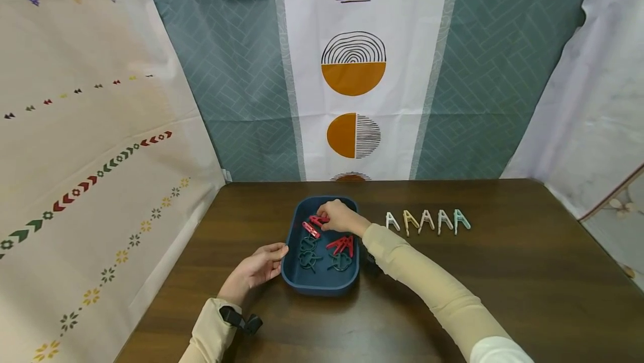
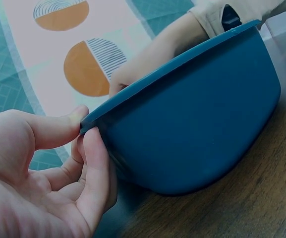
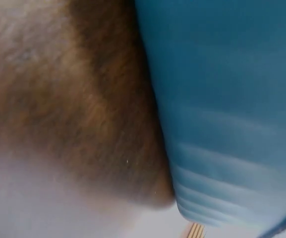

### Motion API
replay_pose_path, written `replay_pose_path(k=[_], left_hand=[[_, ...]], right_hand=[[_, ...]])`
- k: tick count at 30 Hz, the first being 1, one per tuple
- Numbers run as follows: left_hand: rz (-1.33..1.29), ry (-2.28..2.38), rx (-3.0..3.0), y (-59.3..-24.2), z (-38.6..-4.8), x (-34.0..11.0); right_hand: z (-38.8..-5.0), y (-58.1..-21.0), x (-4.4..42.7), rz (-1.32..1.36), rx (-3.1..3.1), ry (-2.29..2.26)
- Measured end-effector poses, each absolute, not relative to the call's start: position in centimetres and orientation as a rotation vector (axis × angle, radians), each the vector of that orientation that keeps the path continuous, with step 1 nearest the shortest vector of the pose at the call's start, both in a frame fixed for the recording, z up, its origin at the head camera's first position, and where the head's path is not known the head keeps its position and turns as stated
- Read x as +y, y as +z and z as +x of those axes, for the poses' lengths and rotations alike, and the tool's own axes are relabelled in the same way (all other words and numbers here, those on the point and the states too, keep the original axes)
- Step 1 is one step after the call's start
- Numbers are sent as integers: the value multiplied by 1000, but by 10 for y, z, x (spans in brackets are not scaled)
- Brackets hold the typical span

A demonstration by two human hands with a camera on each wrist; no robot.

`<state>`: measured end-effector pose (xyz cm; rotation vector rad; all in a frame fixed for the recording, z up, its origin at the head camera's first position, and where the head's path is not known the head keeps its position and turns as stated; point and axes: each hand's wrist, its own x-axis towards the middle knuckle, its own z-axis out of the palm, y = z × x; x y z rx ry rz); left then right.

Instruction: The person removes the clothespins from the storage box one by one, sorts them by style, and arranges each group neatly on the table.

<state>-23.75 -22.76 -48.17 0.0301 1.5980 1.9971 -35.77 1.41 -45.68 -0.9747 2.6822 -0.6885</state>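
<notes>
A dark blue plastic bin [image 1: 320,290] stands on the wooden table, holding red clothespins and dark green clips [image 1: 308,260]. With thumb and fingers my left hand [image 1: 263,265] pinches the bin's left rim, plainly seen in the left wrist view on the bin [image 2: 192,119]. My right hand [image 1: 342,218] reaches over the right wall into the bin, its fingertips pinching a red clothespin [image 1: 318,220] near the far end. Another red clothespin [image 1: 311,230] lies just below, and a red cluster [image 1: 342,245] sits under the right wrist. The right wrist view shows only the bin's outer wall [image 3: 222,99].
To the bin's right, a row of several pale clothespins lies on the table, from a white one [image 1: 392,221] to a mint one [image 1: 460,221]. A patterned curtain [image 1: 241,72] hangs behind the table [image 1: 503,273], with printed cloth at the left side.
</notes>
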Motion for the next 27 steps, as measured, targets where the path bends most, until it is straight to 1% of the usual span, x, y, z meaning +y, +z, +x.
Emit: replay_pose_path(k=[20, 27], left_hand=[[24, 2027, 1566, -479, -236, -227], [30, 2029, 1556, -478, -235, -226]], right_hand=[[-348, -442, 44, -973, 2728, -987], [-336, -441, 55, -951, 2738, -1043]])
